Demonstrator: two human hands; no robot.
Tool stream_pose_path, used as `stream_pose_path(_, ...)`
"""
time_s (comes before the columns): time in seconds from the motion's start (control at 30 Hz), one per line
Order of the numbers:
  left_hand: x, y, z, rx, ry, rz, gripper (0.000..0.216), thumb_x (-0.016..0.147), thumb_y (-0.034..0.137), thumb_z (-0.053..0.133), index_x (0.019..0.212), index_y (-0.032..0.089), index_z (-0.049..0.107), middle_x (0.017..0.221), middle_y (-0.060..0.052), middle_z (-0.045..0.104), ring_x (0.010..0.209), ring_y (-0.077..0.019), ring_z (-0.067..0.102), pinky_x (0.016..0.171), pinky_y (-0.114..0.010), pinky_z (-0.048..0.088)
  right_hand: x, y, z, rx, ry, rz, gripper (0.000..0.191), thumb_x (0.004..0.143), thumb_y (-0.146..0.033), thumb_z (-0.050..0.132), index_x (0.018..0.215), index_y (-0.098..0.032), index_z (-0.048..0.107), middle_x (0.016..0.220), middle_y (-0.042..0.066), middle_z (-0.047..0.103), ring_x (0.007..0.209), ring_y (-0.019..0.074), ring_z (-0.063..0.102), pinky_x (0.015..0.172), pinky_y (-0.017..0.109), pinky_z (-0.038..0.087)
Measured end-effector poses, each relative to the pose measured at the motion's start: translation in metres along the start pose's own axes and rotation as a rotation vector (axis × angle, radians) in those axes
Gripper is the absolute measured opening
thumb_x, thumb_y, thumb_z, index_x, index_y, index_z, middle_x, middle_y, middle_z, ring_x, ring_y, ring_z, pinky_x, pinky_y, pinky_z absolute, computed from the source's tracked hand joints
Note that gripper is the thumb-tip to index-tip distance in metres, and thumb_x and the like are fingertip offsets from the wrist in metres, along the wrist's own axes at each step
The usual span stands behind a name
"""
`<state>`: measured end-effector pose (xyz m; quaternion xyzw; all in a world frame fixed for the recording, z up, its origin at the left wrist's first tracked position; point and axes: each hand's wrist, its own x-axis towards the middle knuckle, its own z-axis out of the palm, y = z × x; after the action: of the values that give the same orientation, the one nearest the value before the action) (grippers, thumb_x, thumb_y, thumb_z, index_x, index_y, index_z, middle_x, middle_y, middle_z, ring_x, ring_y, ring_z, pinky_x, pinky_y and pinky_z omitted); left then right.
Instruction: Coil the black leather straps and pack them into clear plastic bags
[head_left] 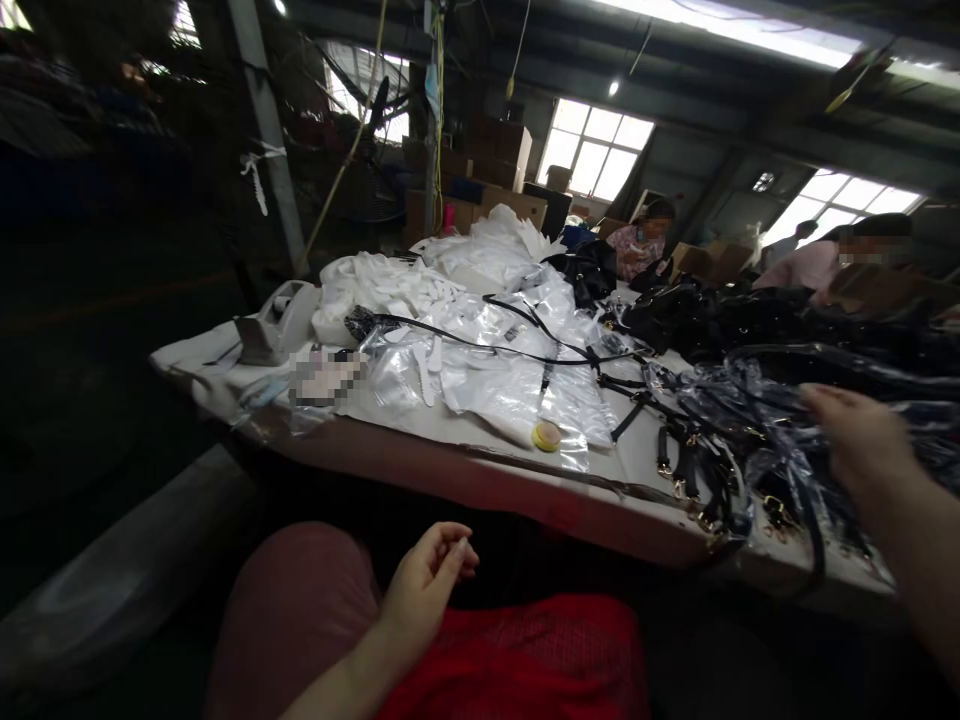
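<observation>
My left hand [431, 575] is above my lap, in front of the table edge. Its thumb and fingers are curled together in a pinch, and I cannot make out anything between them. Over the right part of the table, my right hand [862, 440] reaches to the black straps [810, 510] in clear plastic. Its fingers are bent together and slightly blurred; what they grip, if anything, is hidden. More black straps with gold buckles [686, 465] lie left of it, some hanging at the table's edge.
White and clear plastic bags [495, 375] are heaped mid-table, a long thin black strap [465, 342] across them. A yellow tape roll [546, 436] lies near the front edge, a grey tape dispenser [279, 325] at left. Black bags [697, 320] pile up at right; people [641, 245] sit behind.
</observation>
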<state>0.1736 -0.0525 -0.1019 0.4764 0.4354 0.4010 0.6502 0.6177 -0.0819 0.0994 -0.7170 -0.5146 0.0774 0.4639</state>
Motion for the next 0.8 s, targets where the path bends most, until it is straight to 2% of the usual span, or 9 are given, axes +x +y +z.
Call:
stream_pose_path(0.07,-0.002,-0.001,0.001,-0.001,-0.012,-0.009,0.04,0.076,0.053,0.067,0.09,0.016,0.064,0.073,-0.003,0.067,0.067,-0.0164,0.062,0.067,-0.03,0.05,-0.03,0.03,0.048,-0.091,0.088,0.072,0.041,0.079,-0.058,0.055,0.099,-0.025,0.069,0.088,0.008,0.075,0.091,0.0375,0.067,0.089,0.067,0.041)
stream_pose_path(0.17,-0.002,-0.004,-0.002,0.013,-0.007,-0.026,0.041,0.074,0.054,0.068,0.088,0.016,0.063,0.071,-0.003,0.066,0.066,-0.0157,0.061,0.066,-0.029,0.05,-0.076,0.056,0.12,-0.161,-0.022,0.082,0.038,0.073,-0.053,0.066,0.089,-0.019,0.073,0.081,0.009,0.075,0.079,0.0313,0.069,0.081,0.051,0.051)
stream_pose_path(0.23,-0.002,-0.009,-0.004,0.02,-0.01,-0.043,0.045,0.072,0.057,0.069,0.088,0.016,0.064,0.07,-0.002,0.065,0.066,-0.0156,0.061,0.066,-0.029,0.051,-0.098,0.062,0.161,-0.192,-0.072,0.043,0.039,0.073,-0.054,0.065,0.088,-0.02,0.074,0.088,0.009,0.075,0.083,0.0275,0.068,0.084,0.042,0.052)
stream_pose_path(0.3,-0.002,-0.016,-0.004,0.026,-0.022,-0.061,0.048,0.071,0.06,0.07,0.088,0.015,0.063,0.07,-0.003,0.065,0.065,-0.0156,0.061,0.065,-0.03,0.051,-0.108,0.064,0.193,-0.251,-0.026,0.03,0.047,0.072,-0.058,0.063,0.095,-0.018,0.073,0.097,0.012,0.072,0.094,0.0296,0.064,0.092,0.043,0.047)
stream_pose_path(0.37,-0.004,-0.021,-0.003,0.034,-0.034,-0.074,0.05,0.071,0.061,0.07,0.087,0.015,0.063,0.07,-0.003,0.065,0.065,-0.0153,0.061,0.064,-0.029,0.051,-0.106,0.065,0.217,-0.33,0.06,0.064,0.06,0.07,-0.063,0.063,0.102,-0.014,0.072,0.106,0.018,0.068,0.105,0.0365,0.057,0.098,0.052,0.038)
stream_pose_path(0.47,-0.006,-0.024,0.003,0.038,-0.044,-0.091,0.05,0.071,0.061,0.07,0.086,0.015,0.062,0.069,-0.003,0.065,0.064,-0.0144,0.06,0.064,-0.028,0.05,-0.095,0.069,0.237,-0.416,0.132,0.133,0.063,0.069,-0.067,0.062,0.101,-0.013,0.072,0.108,0.021,0.065,0.108,0.0422,0.052,0.095,0.058,0.034)
stream_pose_path(0.63,-0.007,-0.029,0.009,0.053,-0.054,-0.092,0.049,0.073,0.062,0.068,0.085,0.015,0.062,0.067,-0.003,0.065,0.063,-0.0135,0.059,0.064,-0.027,0.048,-0.077,0.079,0.237,-0.43,0.067,0.159,0.043,0.077,-0.061,0.056,0.076,-0.021,0.073,0.083,0.009,0.071,0.083,0.0305,0.062,0.078,0.041,0.041)
stream_pose_path(0.8,-0.002,-0.04,0.009,0.067,-0.052,-0.106,0.052,0.072,0.065,0.067,0.084,0.015,0.06,0.066,-0.003,0.064,0.061,-0.0134,0.058,0.062,-0.027,0.046,-0.074,0.088,0.225,-0.422,0.002,0.179,0.042,0.084,-0.057,0.052,0.082,-0.023,0.077,0.07,0.006,0.071,0.065,0.0246,0.061,0.059,0.031,0.037)
